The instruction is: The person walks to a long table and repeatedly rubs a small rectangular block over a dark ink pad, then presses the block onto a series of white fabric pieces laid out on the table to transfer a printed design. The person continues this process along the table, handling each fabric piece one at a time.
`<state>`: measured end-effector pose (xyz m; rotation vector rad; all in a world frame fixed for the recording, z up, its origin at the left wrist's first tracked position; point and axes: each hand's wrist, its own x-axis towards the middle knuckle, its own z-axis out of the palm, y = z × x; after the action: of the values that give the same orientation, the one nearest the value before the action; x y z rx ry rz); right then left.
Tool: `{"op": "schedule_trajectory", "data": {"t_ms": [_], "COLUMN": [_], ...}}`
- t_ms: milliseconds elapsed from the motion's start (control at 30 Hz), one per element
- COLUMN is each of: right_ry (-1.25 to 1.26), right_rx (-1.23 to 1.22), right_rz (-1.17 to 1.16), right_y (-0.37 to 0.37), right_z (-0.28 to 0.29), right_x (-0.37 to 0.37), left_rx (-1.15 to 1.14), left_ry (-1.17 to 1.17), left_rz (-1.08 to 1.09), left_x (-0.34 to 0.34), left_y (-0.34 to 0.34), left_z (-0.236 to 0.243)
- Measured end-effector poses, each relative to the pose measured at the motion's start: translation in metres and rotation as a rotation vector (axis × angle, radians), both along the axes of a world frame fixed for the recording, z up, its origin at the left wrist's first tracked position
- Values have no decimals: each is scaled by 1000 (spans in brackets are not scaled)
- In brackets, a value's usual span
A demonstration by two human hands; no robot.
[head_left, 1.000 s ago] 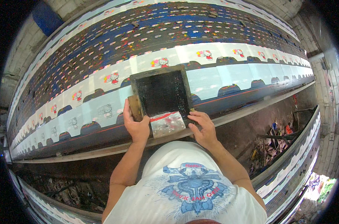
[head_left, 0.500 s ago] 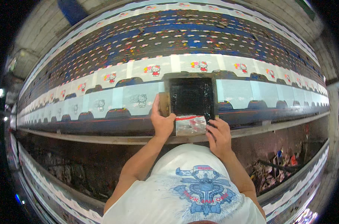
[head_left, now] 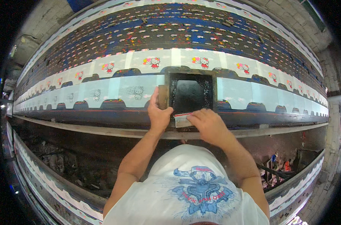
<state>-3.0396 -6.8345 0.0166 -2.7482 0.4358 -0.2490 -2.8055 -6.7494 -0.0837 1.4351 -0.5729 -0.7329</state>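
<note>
A screen-printing frame (head_left: 214, 93) with a dark mesh (head_left: 190, 94) lies over a row of pale fabric pieces. My left hand (head_left: 159, 117) is closed around the wooden block (head_left: 162, 96) on the frame's left side, thumb at the near corner. Along the near end of the mesh sits a squeegee (head_left: 181, 120), a flat pale blade with a red upper edge. My right hand (head_left: 210, 125) is closed on its right part, fingers hiding that end. Left of the frame, the fabric piece (head_left: 135, 93) bears a black outline of a cartoon cat.
Beyond the frame runs a row of pale pieces (head_left: 121, 63) with coloured cat prints. Farther off lies a long dark-blue table surface (head_left: 166, 28) dotted with small marks. A pale rail (head_left: 103, 125) edges the table near me. Debris (head_left: 273, 168) lies below at the right.
My right hand has moved left from the frame's near right corner onto the squeegee. The squeegee has tilted, so less of its silvery face shows. My left hand keeps its grip.
</note>
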Motion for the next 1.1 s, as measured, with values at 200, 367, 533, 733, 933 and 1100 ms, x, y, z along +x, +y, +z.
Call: {"op": "schedule_trajectory", "data": {"t_ms": [200,367,533,733,933,1100], "right_ry": [48,-6,-43,-133,-88,-16], "right_rx": [127,19,-17,-95,-102,11], "right_rz": [-10,-161,-165,-145,-169,-214], "right_y": [-79,-117,-106,-43,14,38], "right_z": [7,-2,-9,-15,-8,-3], "right_x": [30,63,62,43,25,12], "left_rx": [-8,-30,-33,-62,-81,-2], "left_ry": [-34,37,76,80,130,33], "left_rz": [-16,-47,-84,-89,-125,-104], "left_x": [2,13,16,16,18,11], "left_y": [0,1,2,0,1,2], "left_z": [-4,-8,-8,-11,-9,2]}}
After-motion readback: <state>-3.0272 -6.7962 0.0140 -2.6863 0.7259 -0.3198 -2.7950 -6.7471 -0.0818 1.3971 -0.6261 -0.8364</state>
